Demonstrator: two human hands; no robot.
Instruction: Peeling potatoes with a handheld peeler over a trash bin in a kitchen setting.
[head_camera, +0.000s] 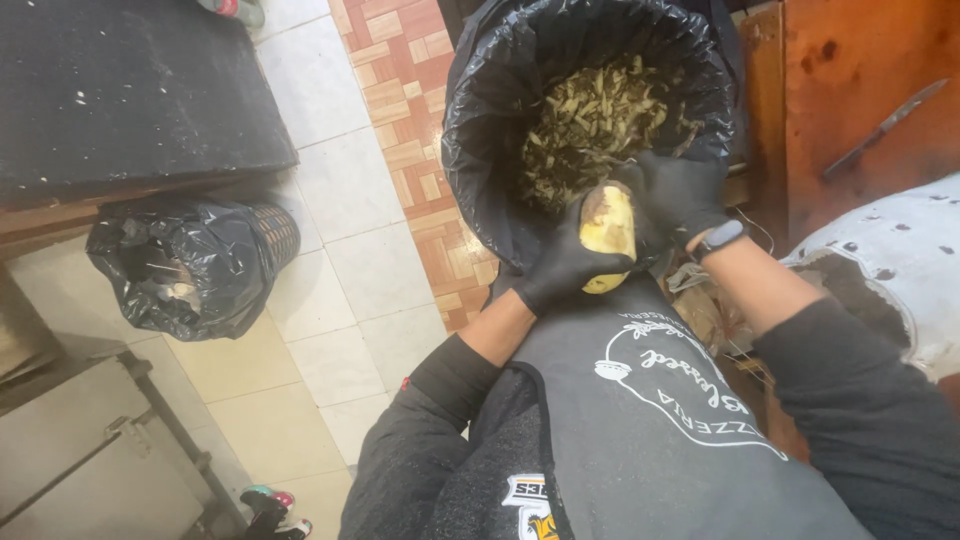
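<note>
My left hand (560, 268), in a black glove, grips a yellow, partly peeled potato (610, 235) from below. My right hand (672, 195), also gloved in black, closes over the potato's far side; any tool in it is hidden. A dark band sits on my right wrist (720, 238). Both hands hover over the near rim of a large bin lined with a black bag (480, 120). Inside it lies a heap of yellowish peelings (600, 115). A grey apron (650, 430) covers my lap below the hands.
A smaller basket with a black bag (190, 262) stands on the tiled floor to the left. A dark counter (120, 90) fills the upper left. A knife (885, 125) lies on a wooden surface at right, beside a white dented container (900, 260).
</note>
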